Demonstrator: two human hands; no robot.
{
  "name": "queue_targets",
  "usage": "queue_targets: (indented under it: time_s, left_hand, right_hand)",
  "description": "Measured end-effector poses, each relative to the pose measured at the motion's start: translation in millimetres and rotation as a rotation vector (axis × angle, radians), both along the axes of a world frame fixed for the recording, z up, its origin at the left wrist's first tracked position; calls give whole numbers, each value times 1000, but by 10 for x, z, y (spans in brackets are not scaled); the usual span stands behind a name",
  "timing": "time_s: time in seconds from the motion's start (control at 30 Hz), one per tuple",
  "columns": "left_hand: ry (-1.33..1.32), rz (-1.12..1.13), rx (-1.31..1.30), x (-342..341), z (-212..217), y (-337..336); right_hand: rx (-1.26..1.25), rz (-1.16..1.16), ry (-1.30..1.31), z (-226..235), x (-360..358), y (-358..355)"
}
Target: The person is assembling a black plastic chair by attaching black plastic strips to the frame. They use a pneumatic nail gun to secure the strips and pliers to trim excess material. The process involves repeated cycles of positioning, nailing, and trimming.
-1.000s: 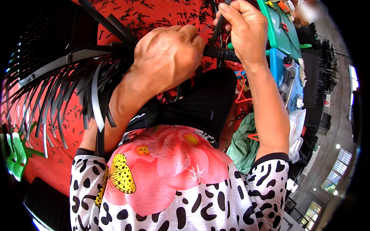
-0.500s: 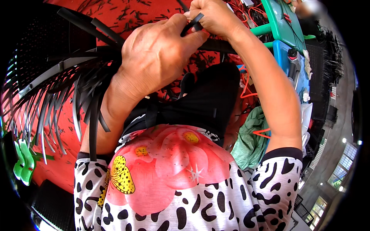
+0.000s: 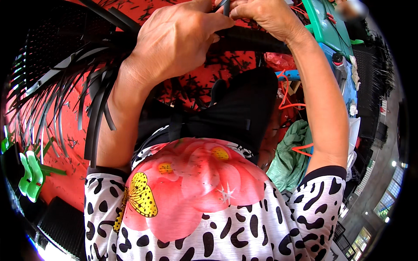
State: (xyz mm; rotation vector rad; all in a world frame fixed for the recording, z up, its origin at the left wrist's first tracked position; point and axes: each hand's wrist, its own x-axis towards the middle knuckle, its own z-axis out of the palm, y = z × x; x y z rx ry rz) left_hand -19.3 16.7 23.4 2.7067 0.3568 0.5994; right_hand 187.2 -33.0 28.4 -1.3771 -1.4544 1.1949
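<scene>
Near the top edge of the head view, both my hands meet at a black flat strip [image 3: 226, 8]. My left hand [image 3: 174, 41] is closed, with thumb and fingers pinching that strip. Closed fingers of my right hand [image 3: 267, 15] grip at the same strip from the right; the exact hold is partly cut off by the frame. Beside my left wrist, a bunch of loose black strips [image 3: 56, 100] fans out and hangs over my forearm. They join a black woven piece [image 3: 52, 41] at the upper left, and a dark band runs below my hands.
Short black offcuts [image 3: 187, 93] litter the red floor [image 3: 72, 174]. A green plastic stool [image 3: 326, 26] and a blue one stand at the right, a screwdriver-like tool [image 3: 337, 61] on the blue. Green sacking [image 3: 291, 152] and red cord lie below. Bright green plastic pieces [image 3: 31, 176] sit far left.
Both hands have moved up toward the top edge, and my right forearm has shifted right. The hanging strips by my left forearm have swung slightly left.
</scene>
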Motion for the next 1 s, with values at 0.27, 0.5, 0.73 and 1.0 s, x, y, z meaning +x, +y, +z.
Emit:
queue_targets:
  time_s: [0.27, 0.5, 0.73, 1.0]
  left_hand:
    - [-58, -8, -23, -3, 8, 21]
    - [-37, 5, 3, 5, -6, 54]
    - [-72, -11, -6, 12, -23, 80]
    - [-122, -29, 18, 23, -27, 116]
  right_hand:
    - [35, 31, -351, -14, 53, 47]
    - [497, 100, -1045, 27, 86, 47]
    - [399, -33, -935, 150, 43, 50]
    - [-272, -314, -431, 226, -90, 118]
